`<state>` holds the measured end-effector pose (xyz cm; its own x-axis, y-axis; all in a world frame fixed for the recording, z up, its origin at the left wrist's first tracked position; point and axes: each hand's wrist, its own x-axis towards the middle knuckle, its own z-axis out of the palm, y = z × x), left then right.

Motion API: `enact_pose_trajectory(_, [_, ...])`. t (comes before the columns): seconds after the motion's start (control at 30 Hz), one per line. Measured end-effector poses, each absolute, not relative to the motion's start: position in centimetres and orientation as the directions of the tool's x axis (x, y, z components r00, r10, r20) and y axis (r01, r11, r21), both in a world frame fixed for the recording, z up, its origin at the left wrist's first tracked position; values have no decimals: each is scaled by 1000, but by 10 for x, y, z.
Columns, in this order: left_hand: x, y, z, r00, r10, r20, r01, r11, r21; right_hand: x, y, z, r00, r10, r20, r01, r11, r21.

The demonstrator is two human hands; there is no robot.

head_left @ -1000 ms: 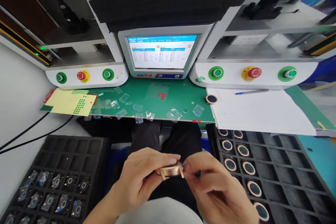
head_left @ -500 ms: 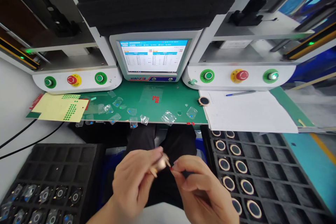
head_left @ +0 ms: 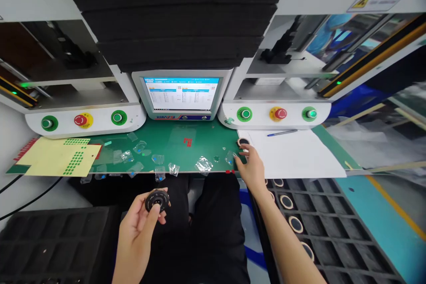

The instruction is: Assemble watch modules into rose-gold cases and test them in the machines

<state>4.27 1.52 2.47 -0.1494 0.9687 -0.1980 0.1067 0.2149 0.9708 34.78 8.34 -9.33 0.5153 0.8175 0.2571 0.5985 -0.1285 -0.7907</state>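
Left hand [head_left: 140, 224] pinching a round black dial part [head_left: 156, 200] by its rim over the lap: small, light, rigid, likely scratch-prone on the face. Right hand [head_left: 250, 167] fingers spread, at two o'clock, touching the green bench [head_left: 199, 140] edge beside a clear film scrap [head_left: 230, 158].

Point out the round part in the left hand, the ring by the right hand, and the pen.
Round black part [head_left: 156, 200], head view, its face.
Ring [head_left: 242, 142], head view, its rim.
Pen [head_left: 282, 132], head view, mid-barrel.

A green bench mat [head_left: 206, 135] carries clear film scraps [head_left: 203, 164], yellow sheet [head_left: 55, 162], white paper [head_left: 293, 153].
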Motion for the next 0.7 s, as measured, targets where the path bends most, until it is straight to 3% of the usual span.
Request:
enact_pose_trajectory(0.2, [57,20,28,-23,934,-357,-114,353,929,345,97,-99,542,821,178,566,-199,-800])
enact_pose_trajectory(0.37, [63,19,29,90,914,-397,27,396,918,345,105,-89,547,823,152,518,-190,-834])
enact_pose_trajectory(0.5, [66,17,29,109,904,-413,57,410,910,337,93,-64,552,815,173,444,-112,-889])
enact_pose_trajectory(0.7, [77,17,27,148,881,-450,-158,470,868,302,42,-4,464,867,183,184,108,-977])
